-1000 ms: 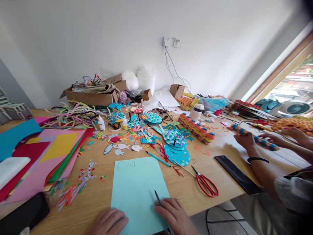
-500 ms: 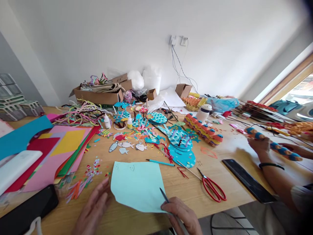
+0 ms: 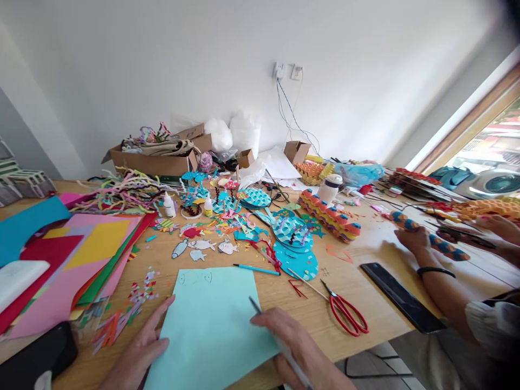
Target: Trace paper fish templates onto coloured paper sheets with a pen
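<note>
A light turquoise sheet of paper (image 3: 211, 330) lies flat before me, with small pencil-like fish outlines near its top left corner. My left hand (image 3: 142, 344) rests at the sheet's left edge, thumb and forefinger spread apart, the thumb touching the paper. Over the sheet's right side, my right hand (image 3: 288, 338) grips a slim pen (image 3: 255, 305), its dark point angled up and away from me. Whether the point touches paper is unclear. Beyond the sheet lie a blue pencil (image 3: 258, 269) and cut-out paper fish (image 3: 197, 245). Red-handled scissors (image 3: 347, 311) lie to the right.
Coloured sheets (image 3: 97, 244) and a black phone (image 3: 44, 352) occupy the left. Glue bottles (image 3: 169, 206), pipe cleaners (image 3: 125, 189) and blue crafts (image 3: 294, 238) fill the back. At right, a co-worker's hand (image 3: 414, 238) holds a painted egg-carton strip (image 3: 449, 246) beside a dark phone-like slab (image 3: 400, 295).
The sheet, whose near edge was raised, now lies flat and reaches closer to me. My left hand has come onto its edge. My right hand has moved slightly left with the pen.
</note>
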A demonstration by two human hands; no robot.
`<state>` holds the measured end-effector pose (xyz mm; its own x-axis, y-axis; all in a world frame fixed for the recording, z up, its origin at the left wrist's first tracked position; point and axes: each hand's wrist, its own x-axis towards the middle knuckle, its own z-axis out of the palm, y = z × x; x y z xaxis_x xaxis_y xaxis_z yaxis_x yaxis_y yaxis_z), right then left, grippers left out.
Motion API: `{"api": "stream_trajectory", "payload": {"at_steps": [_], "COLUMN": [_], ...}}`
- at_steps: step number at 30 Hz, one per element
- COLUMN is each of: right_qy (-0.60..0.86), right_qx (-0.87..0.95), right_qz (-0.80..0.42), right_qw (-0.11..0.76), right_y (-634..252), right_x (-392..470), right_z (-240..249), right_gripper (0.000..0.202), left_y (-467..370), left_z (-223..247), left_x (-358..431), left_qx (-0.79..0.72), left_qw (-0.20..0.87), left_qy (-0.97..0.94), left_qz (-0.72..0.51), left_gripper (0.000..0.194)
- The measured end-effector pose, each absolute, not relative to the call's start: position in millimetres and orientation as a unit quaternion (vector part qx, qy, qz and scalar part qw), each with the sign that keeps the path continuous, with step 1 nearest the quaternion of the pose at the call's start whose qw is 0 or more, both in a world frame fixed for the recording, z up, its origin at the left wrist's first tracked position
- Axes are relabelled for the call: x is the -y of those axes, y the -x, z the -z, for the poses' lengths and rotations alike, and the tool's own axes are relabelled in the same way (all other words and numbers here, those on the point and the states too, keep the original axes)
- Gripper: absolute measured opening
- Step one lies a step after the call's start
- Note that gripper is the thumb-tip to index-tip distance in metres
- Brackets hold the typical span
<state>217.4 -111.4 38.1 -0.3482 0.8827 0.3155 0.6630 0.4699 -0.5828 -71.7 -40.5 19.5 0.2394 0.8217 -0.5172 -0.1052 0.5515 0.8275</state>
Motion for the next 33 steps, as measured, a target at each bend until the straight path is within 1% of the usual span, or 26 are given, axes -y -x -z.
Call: {"api": "stream_trajectory", "payload": {"at_steps": [1, 3, 5, 9, 12, 14, 15, 17, 19, 21, 23, 25, 27, 29, 31, 33], "right_qy": [0.512, 0.525, 0.554, 0.531, 0.507, 0.535, 0.564, 0.598, 0.602, 0.607, 0.635, 0.679, 0.721, 0.752, 0.768, 0.78], "right_qx": [0.78, 0.77, 0.742, 0.681, 0.645, 0.623, 0.607, 0.595, 0.623, 0.677, 0.698, 0.694, 0.676, 0.651, 0.634, 0.619], "right_qz": [-0.181, -0.185, -0.214, -0.367, -0.443, -0.439, -0.419, -0.353, -0.264, -0.17, -0.099, -0.066, -0.06, -0.067, -0.071, -0.072], "right_qw": [0.312, 0.312, 0.311, 0.346, 0.362, 0.364, 0.372, 0.405, 0.424, 0.38, 0.317, 0.23, 0.14, 0.078, 0.058, 0.056], "right_y": [-226.4, -243.6, -257.0, -268.5, -265.3, -258.9, -255.3, -248.9, -245.7, -245.5, -246.0, -245.0, -242.0, -238.8, -237.0, -237.0], "right_x": [108.2, 98.0, 84.9, 62.1, 52.8, 47.4, 44.1, 36.2, 27.0, 18.1, 11.0, 6.0, 2.4, -1.5, -6.7, -12.2], "right_z": [-39.4, -42.4, -46.8, -56.1, -54.1, -45.3, -38.7, -23.0, -6.6, 6.6, 13.2, 12.0, 4.7, -4.8, -12.8, -17.7], "right_gripper": [0.042, 0.05, 0.051, 0.046, 0.041, 0.035, 0.033, 0.03, 0.037, 0.047, 0.048, 0.039, 0.028, 0.023, 0.022, 0.025], "left_y": [73.5, 77.7, 81.8, 86.8, 88.6, 90.6, 92.1, 95.7, 98.7, 99.4, 96.8, 91.9, 86.7, 82.9, 80.9, 79.8], "left_z": [-17.6, -13.0, -7.7, 0.0, 3.6, 7.6, 10.4, 16.7, 22.2, 25.1, 24.7, 22.2, 19.1, 16.9, 15.4, 13.4], "left_x": [39.1, 35.5, 30.8, 21.9, 19.9, 20.2, 20.2, 19.8, 18.7, 18.1, 19.0, 21.4, 24.2, 26.6, 28.3, 29.8], "left_qx": [-0.519, -0.511, -0.51, -0.527, -0.534, -0.534, -0.531, -0.526, -0.522, -0.524, -0.53, -0.538, -0.546, -0.551, -0.549, -0.546], "left_qw": [0.716, 0.726, 0.712, 0.592, 0.533, 0.534, 0.545, 0.573, 0.588, 0.587, 0.584, 0.581, 0.57, 0.558, 0.558, 0.577], "left_qy": [-0.338, -0.338, -0.369, -0.497, -0.552, -0.553, -0.547, -0.531, -0.524, -0.524, -0.52, -0.511, -0.509, -0.513, -0.511, -0.494], "left_qz": [-0.322, -0.311, -0.312, -0.353, -0.356, -0.353, -0.348, -0.337, -0.327, -0.325, -0.328, -0.335, -0.344, -0.349, -0.355, -0.354], "left_gripper": [0.076, 0.068, 0.057, 0.042, 0.039, 0.039, 0.04, 0.041, 0.043, 0.043, 0.042, 0.04, 0.037, 0.035, 0.036, 0.04]}}
